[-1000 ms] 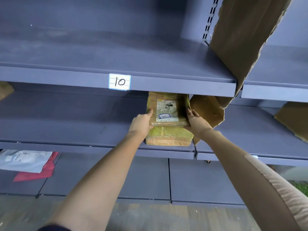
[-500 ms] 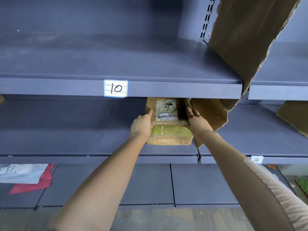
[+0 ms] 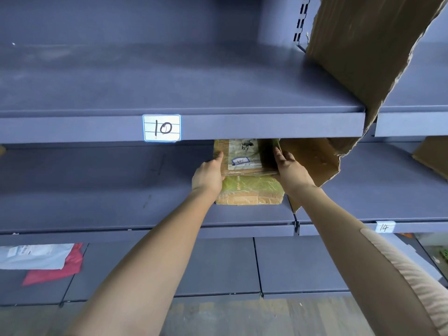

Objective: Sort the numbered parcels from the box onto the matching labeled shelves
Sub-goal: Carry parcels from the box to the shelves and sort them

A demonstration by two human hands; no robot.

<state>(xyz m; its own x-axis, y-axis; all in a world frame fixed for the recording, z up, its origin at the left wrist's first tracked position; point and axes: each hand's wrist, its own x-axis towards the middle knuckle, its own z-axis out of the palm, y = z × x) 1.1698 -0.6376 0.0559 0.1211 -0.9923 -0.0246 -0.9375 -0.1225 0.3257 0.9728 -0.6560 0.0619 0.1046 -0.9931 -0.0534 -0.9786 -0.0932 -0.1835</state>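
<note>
A brown taped parcel with a white label and a small handwritten number tag lies on top of a second, green-and-brown parcel on the middle shelf. My left hand holds the top parcel's left edge and my right hand holds its right edge. The parcel's far end is hidden under the shelf above, which carries a label reading 10. A label reading 14 is on the shelf edge to the right.
Torn cardboard sheets stand as dividers right of the parcels, between shelf bays. A grey mailer on a red one lies on the bottom shelf at left. More cardboard is at far right.
Both hands have pushed the top parcel a little further back under the shelf labelled 10. The view has shifted so that the shelves sit lower in frame.
</note>
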